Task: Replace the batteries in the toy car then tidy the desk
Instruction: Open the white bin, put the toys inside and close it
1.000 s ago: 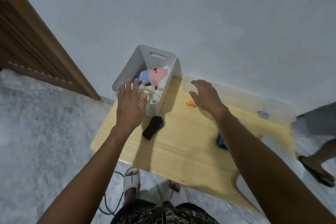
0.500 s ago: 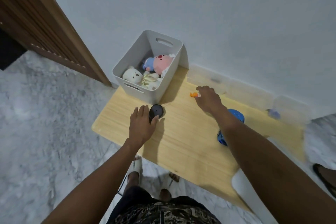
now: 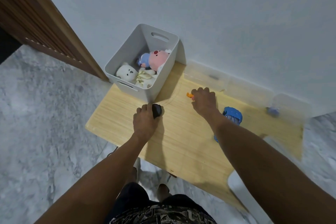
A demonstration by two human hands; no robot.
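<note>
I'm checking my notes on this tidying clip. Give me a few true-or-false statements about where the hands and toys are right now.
1. The left hand is on the black object. True.
2. The white bin is empty. False: it holds a pink plush and a white plush.
3. The right hand is at the orange piece. True.
4. The blue toy is in the bin. False: it lies on the table.
</note>
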